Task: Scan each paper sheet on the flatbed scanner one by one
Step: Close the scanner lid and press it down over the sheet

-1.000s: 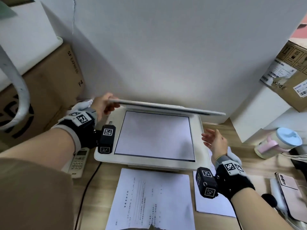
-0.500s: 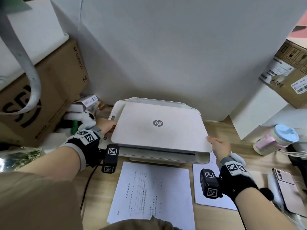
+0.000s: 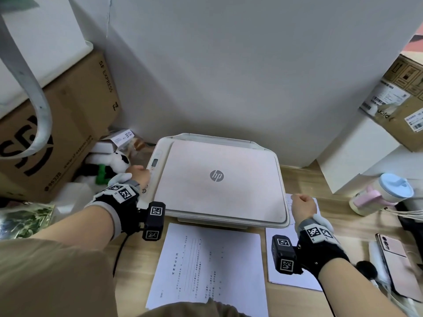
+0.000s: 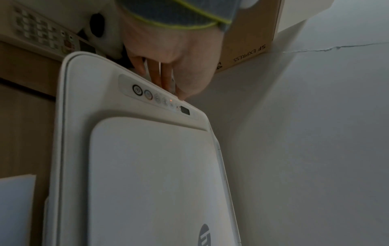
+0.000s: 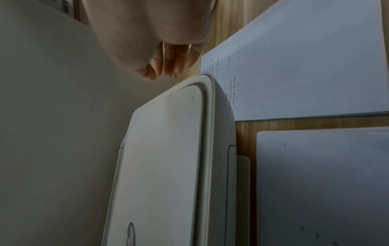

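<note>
The white HP flatbed scanner (image 3: 217,197) stands on the wooden desk with its lid fully down. My left hand (image 3: 139,176) rests at the scanner's left side. In the left wrist view its fingers (image 4: 162,73) point down beside the edge and the thumb tip touches the control panel (image 4: 157,98) near the small display. My right hand (image 3: 302,204) hovers just off the scanner's right front corner, its fingers (image 5: 168,64) curled and holding nothing. One printed sheet (image 3: 206,266) lies in front of the scanner, and another sheet (image 3: 295,280) lies to the right under my right wrist.
A large SF Express carton (image 3: 57,133) and a plush panda (image 3: 109,165) crowd the left side. At the right are a pink and blue cup (image 3: 384,193), a phone (image 3: 396,259), cables and a labelled carton (image 3: 402,99). A white wall stands close behind the scanner.
The lid came down from raised to fully closed. My left hand let go of it and moved onto the control panel. My right hand left the lid's corner and curled up beside it.
</note>
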